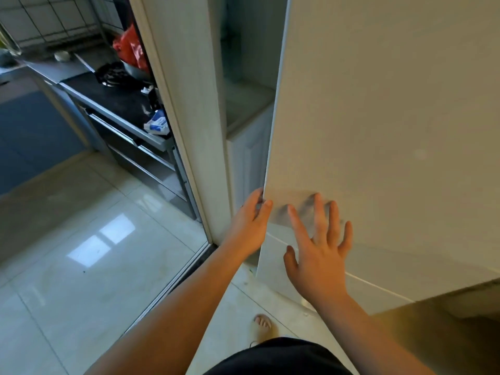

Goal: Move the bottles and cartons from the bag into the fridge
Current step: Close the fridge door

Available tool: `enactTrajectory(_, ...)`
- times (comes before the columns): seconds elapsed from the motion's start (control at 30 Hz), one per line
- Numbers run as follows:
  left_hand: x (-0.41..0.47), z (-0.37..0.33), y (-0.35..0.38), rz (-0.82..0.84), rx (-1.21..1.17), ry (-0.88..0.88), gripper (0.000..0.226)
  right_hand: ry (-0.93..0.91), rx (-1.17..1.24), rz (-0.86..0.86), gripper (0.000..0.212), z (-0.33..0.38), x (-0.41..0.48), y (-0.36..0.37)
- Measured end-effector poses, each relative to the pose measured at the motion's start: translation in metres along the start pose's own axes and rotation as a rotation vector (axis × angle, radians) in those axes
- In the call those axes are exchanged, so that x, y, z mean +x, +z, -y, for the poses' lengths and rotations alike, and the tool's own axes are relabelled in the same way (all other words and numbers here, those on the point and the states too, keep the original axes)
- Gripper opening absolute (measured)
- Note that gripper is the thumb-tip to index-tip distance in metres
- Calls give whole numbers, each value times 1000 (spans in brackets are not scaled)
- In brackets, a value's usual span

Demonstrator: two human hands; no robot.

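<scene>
Head view: at far left a kitchen counter [54, 67] runs back to a tiled wall, and a red bag [131, 48] sits at its far end beside the dark hob [113, 74]. A blue-and-white packet [157, 124] lies at the counter's near edge, just beside the pale door frame [189, 104]. Right of the frame, the left hand [250, 226] grips the left edge of the white fridge door [378, 104], fingers curled behind it and thumb on its face. The right hand [316, 253] is spread wide and holds nothing, its fingers at the door's face; whether they touch it cannot be told.
</scene>
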State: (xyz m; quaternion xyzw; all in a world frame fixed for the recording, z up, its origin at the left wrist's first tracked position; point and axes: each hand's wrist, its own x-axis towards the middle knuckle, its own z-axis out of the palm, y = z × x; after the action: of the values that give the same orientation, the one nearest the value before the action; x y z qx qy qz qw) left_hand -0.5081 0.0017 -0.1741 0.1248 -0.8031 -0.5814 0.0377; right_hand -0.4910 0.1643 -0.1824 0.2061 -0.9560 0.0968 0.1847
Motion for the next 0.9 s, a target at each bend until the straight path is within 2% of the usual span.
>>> enactTrajectory(0.17,63,-13,0,71,52,15,32,-40,-46,-7,89,-25,46,22)
enactTrajectory(0.4,125,-12,16,39,88,35,26,-17,-77,23,85,-54,81,39)
enactTrajectory(0.7,129,-3,20,42,42,80,34,9,-83,57,84,-57,82,44)
enactTrajectory(0.77,127,-2,18,74,60,66,32,21,-73,89,84,-54,83,40)
enactTrajectory(0.9,107,-6,12,146,76,123,41,26,8,139,84,-47,77,28)
